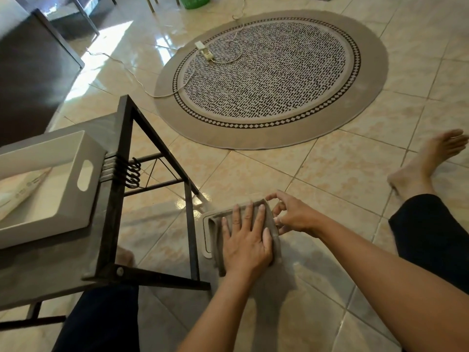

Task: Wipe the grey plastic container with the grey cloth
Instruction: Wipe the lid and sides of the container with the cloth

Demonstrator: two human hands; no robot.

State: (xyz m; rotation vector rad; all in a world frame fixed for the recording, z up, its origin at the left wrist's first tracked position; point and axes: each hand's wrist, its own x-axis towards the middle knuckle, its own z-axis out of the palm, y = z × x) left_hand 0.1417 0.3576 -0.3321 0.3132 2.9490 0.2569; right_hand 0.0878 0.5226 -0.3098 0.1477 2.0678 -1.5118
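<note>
Glossy beige tiled floor point(330, 179), lit by window glare at upper left. Item: grey plastic container point(206, 233), lying flat on the floor in the lower centre, mostly covered; only its left rim and rounded corners show. Item: grey cloth point(271, 224), folded, spread over the container's top. Left hand point(245, 240): palm down, fingers point(250, 214) straight and slightly spread, pressed flat on the cloth, gripping nothing. Right hand point(291, 215): at the cloth's far right edge, thumb and forefinger curled in a narrow pinch at the cloth's corner; whether the fabric is actually caught between them cannot be told. Item: small table with black metal frame point(189, 199), standing just left of the container, one leg close beside its far left corner; grey tabletop point(50, 275). Item: white tray with cut-out handle point(85, 175), resting on the tabletop, a flat white packet point(25, 191) inside it. Item: black wire hooks point(133, 172), hanging on the frame beside the tray. Item: round patterned rug point(271, 77), well beyond the container, with a white power strip point(204, 50) and its cord on it. Bare foot point(429, 161) and dark trouser leg point(431, 237) at right.
</note>
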